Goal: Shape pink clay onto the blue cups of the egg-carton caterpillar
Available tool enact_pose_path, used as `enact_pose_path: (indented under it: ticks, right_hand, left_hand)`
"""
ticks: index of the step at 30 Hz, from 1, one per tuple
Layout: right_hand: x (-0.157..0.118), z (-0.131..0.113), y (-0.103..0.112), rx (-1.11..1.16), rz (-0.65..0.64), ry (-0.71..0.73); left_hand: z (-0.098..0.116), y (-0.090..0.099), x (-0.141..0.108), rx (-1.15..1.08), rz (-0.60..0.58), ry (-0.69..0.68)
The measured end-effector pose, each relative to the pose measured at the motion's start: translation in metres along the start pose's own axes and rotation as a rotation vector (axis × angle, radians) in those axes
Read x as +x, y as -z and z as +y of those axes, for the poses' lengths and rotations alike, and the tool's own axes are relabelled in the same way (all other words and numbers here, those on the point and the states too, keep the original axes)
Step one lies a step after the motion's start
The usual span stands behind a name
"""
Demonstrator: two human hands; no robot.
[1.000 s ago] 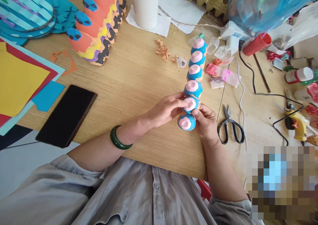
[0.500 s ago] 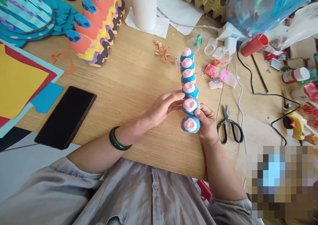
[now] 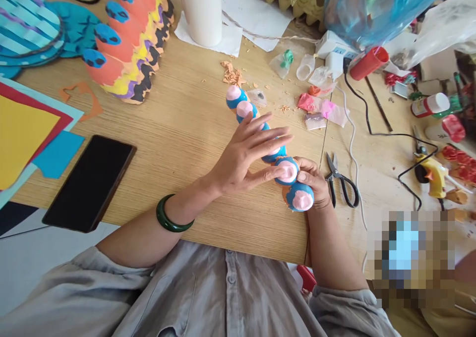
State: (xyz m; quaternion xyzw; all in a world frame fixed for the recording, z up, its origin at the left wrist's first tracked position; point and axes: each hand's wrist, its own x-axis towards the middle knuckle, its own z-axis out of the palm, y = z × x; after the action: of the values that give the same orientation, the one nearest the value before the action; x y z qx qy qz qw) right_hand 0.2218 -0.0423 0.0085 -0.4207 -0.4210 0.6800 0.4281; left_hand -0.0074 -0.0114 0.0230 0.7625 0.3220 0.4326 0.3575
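A strip of egg-carton cups, painted blue with pink clay on the domed tops, slants across the table in front of me. My right hand grips its near end from the right, thumb on the side of a cup. Over the middle of the strip my left hand is spread, fingers apart and covering some of the cups. Its thumb reaches the pink top of the second-nearest cup. A dark green bangle circles my left wrist.
Black-handled scissors lie right of my right hand. A phone and coloured paper are at left. Farther back stand a painted orange carton piece and a white cylinder. A yellow glue gun and cables lie right.
The strip has turned, its far end swinging left. My left hand has moved from the strip's left side to over its top, fingers spreading. The right hand keeps its grip.
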Motion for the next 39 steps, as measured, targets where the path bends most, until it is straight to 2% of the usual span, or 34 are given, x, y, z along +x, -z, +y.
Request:
enact_pose_path:
  ticks: [4,9,12,15,18,24,30,36,39]
  right_hand:
    - [0.001,0.000,0.006,-0.034,-0.032,-0.039]
    - [0.004,-0.001,0.010,-0.023,-0.166,-0.015]
    - [0.005,-0.003,0.009,-0.029,-0.249,-0.075]
    - [0.004,-0.003,0.009,-0.005,-0.275,-0.098]
    - [0.004,-0.002,0.010,0.017,-0.275,-0.106]
    - [0.005,0.000,0.008,0.047,-0.235,-0.093]
    - [0.005,-0.002,0.004,0.059,-0.225,-0.112]
    - [0.003,0.001,0.005,0.071,-0.211,-0.096]
    - [0.002,0.001,0.004,0.079,-0.205,-0.098]
  left_hand:
    - [0.000,0.001,-0.001,-0.038,-0.054,0.034]
    - [0.007,0.009,0.000,-0.010,-0.109,0.070]
    - [0.011,0.013,0.000,0.052,-0.163,0.069]
    - [0.015,0.014,0.001,-0.033,-0.194,0.150]
    - [0.017,0.013,0.001,-0.106,-0.223,0.204]
    - [0.013,0.008,0.000,-0.051,-0.284,0.174]
    - [0.010,0.005,-0.002,-0.084,-0.231,0.202]
    - [0.008,0.004,-0.007,-0.070,-0.241,0.148]
    - [0.010,0.003,-0.005,-0.126,-0.211,0.187]
